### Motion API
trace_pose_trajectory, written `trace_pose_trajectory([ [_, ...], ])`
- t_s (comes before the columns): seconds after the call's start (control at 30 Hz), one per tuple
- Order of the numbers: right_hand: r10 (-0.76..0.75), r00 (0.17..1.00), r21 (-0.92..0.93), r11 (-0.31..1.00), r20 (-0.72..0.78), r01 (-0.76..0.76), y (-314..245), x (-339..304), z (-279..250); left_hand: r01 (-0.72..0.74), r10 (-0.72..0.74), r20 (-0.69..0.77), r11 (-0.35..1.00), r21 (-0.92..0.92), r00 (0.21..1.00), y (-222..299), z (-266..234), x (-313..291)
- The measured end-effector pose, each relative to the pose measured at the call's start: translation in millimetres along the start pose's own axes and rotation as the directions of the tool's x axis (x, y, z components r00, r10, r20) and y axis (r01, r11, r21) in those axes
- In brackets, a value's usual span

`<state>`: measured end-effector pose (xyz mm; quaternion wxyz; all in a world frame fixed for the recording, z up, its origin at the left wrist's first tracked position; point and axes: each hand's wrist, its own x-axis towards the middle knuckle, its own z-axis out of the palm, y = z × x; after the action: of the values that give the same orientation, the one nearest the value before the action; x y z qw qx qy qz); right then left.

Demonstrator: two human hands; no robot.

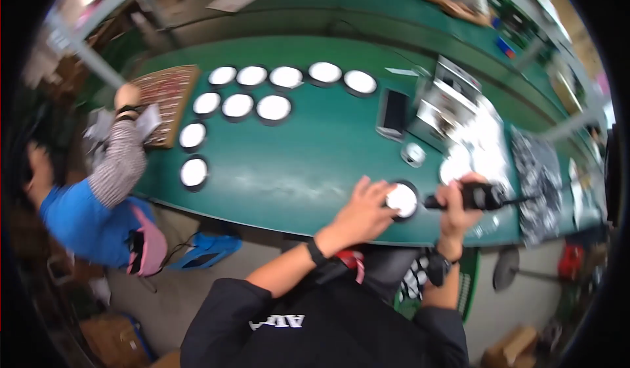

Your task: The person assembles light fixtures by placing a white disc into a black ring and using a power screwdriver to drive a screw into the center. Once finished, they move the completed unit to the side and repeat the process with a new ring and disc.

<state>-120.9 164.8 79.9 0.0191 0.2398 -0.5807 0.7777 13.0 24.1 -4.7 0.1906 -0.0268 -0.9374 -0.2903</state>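
My right hand [455,216] is closed round a black electric screwdriver [484,196], a cable trailing off its right end. The narrow tip points left, close to a round white disc with a black rim [402,199] near the table's front edge. Fingers of my left hand [365,212] grip the left side of that disc. Whether the tip touches the disc, I cannot tell. A small round metallic piece [413,154] lies just beyond it.
Several similar discs [286,77] stand in rows at the back left of the green table [295,164]. A phone [393,113], a metal box-shaped device [446,102] and plastic bags [537,177] occupy the right. A co-worker's arm [121,151] reaches toward a brown tray [172,99] at left.
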Motion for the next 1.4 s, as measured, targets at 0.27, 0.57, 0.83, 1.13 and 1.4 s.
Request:
trace_pose_trajectory([
  [0.27,-0.077,0.994,0.040,0.996,0.075,0.074,6,5,-15,-0.026,0.024,-0.028,0.998,-0.052,0.999,4,4,0],
  [0.57,-0.067,0.993,-0.009,0.998,0.095,0.068,11,5,-7,-0.017,0.013,-0.033,0.995,-0.097,0.999,0,0,1],
  [0.83,-0.087,0.994,-0.043,0.995,0.067,0.090,5,0,3,-0.013,0.010,-0.029,0.994,-0.105,1.000,2,0,0],
  [1.13,-0.104,0.993,-0.050,0.993,0.052,0.107,6,0,1,-0.008,0.007,-0.012,0.995,-0.096,1.000,3,0,0],
  [1.4,-0.128,0.991,0.001,0.992,0.039,0.128,6,0,-2,-0.009,0.008,-0.010,0.996,-0.094,1.000,2,-2,1],
])
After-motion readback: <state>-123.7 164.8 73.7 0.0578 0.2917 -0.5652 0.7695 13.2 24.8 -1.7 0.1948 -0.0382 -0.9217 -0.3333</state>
